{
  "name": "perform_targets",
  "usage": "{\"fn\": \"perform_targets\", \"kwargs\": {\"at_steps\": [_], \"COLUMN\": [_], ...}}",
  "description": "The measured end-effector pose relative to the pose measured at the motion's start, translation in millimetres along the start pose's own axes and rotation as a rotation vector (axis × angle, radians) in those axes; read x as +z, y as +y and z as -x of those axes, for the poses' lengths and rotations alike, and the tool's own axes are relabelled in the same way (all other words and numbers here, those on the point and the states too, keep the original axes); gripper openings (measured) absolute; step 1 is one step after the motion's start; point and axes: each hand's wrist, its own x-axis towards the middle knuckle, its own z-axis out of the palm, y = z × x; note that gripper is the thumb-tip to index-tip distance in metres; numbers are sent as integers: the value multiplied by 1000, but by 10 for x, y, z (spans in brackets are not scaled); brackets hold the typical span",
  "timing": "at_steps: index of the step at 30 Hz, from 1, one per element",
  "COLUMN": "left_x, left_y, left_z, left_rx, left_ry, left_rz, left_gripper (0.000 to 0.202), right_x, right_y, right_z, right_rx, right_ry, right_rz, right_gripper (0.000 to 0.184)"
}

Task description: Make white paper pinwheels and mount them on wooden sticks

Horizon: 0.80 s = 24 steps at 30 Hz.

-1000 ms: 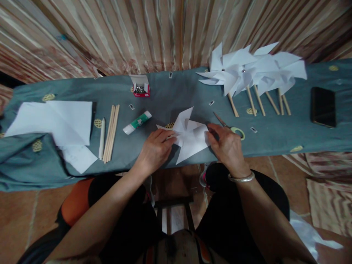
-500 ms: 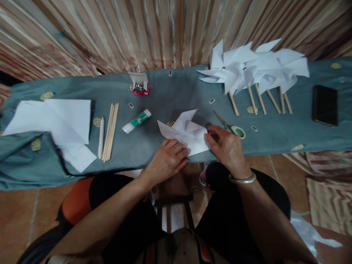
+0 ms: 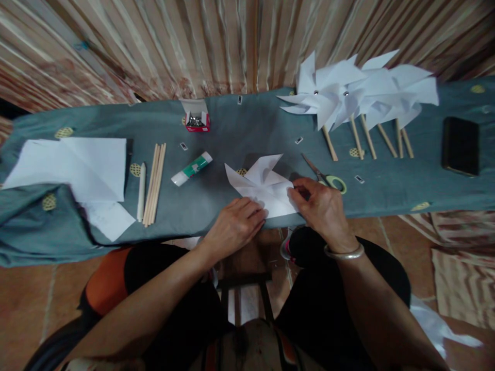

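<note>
A pleated, striped curtain hangs behind a long, narrow table draped in grey-green cloth. A white paper pinwheel, its thin blades bent to points, lies at the middle of the near edge. The left hand rests on its near-left side, fingers close together; whether they grip the paper cannot be told. The right hand pinches the right-hand blade between thumb and forefinger, with green-handled scissors just beyond. Cloth stretches from the pinwheel to the far edge, between an open red box of shiny metal pieces and overlapping paper pinwheels on sticks. Leftward lie a smooth glue stick and slender wooden rods.
</note>
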Motion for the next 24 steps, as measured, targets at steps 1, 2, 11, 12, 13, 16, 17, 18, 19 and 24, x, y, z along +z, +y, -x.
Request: {"fn": "perform_targets", "kwargs": {"at_steps": [1,2,11,12,13,16,17,18,19,24], "left_x": [2,3,-12,-15,-18,-26,-27,-28,-28,-24], "left_y": [2,4,15,15,15,14,13,13,13,15], "left_z": [1,2,-8,-9,-9,-6,-5,-4,-2,9], "left_rx": [-2,-2,1,2,2,0,-2,-3,-6,-10], "left_ry": [5,12,25,24,24,23,21,18,15,22], "left_rz": [8,15,22,19,16,6,4,1,-2,-15], "left_gripper": [17,17,19,19,19,18,19,19,20,20], "right_x": [1,3,4,6,7,3,-3,-11,-21,-78], "right_y": [2,4,12,14,17,28,33,38,43,63], "right_z": [2,3,9,10,11,15,16,16,17,28], "right_rx": [0,-1,-28,-34,-40,-63,-71,-81,-90,-92], "right_ry": [0,1,4,8,12,30,42,58,74,129], "right_rz": [3,5,31,37,44,48,43,33,19,-57], "right_gripper": [21,21,22,22,22,23,24,24,24,23]}}
